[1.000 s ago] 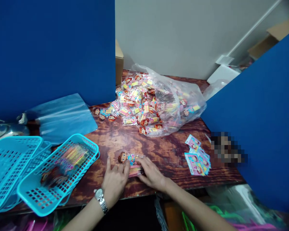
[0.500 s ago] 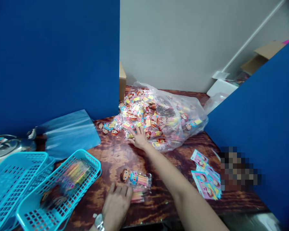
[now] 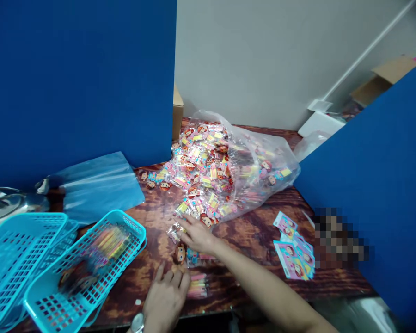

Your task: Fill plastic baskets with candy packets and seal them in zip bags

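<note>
My left hand rests at the front of the table with its fingers curled over a small clear packet of coloured sticks, whose stick end shows on the right. Just beyond it lies a packet with a cartoon figure, partly covered by my right hand. The fingers of that hand reach left around a shiny clear packet, with the grip partly hidden. Past my right hand spreads a heap of similar packets, spilling from a large clear plastic bag.
A blue basket holding packets stands on the left beside more blue baskets. Behind them are a flat plastic sheet and a metal lid. Printed cards lie to the right. Blue panels flank the table.
My right hand has moved from the heap toward me, and packets have come nearer along with it. My left hand stays nearly where it was.
</note>
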Tool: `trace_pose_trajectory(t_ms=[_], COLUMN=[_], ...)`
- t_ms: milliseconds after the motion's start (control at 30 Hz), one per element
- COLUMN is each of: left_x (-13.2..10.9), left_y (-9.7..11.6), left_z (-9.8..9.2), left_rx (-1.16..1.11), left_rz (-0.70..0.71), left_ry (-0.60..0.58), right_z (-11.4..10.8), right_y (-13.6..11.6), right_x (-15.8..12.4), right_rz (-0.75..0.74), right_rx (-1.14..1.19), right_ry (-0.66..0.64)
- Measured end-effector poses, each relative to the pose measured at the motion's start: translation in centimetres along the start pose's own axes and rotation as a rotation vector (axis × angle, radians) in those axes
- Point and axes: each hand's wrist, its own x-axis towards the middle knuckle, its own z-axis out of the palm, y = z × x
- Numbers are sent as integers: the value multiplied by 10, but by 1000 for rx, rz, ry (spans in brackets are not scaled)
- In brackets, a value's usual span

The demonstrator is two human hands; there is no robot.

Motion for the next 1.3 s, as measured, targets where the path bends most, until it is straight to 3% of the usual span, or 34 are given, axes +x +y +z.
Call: trace_pose_trajectory(t_ms=[67,200,267,500,800,967,1100,1167,1300], left_x=[-3,-7,-7,-8,-7,-8,-11,-13,-15], left_y=[0,2,3,0,2,4,2,1,0], left_z=[-1,-2,-1,10,6,-1,-4,-3,-3], left_rx=[1,-12,-20,-39,-28,-28,-62,-64,-57], left_rz=[1,-13,-28,-15,-21,-43,-4,9,17], left_ry=[-5,-14,-21,13,-7,-19,-47,-63,-87], right_z=[-19,-49,-53,-51,-55,-71,-93,-94,-77], right_y=[18,72,91,114,137,131,96,70,36], right_x=[0,5,4,-2,17,23,5,-12,-41], right_rz=[103,475,510,-43,-215,-182,-56,-28,-38], right_rx=[-41,-226,-252,-472,-457,-479,-503,-439,-242], right_ry=[-4,19,2,-125,-234,-223,-69,-26,-108])
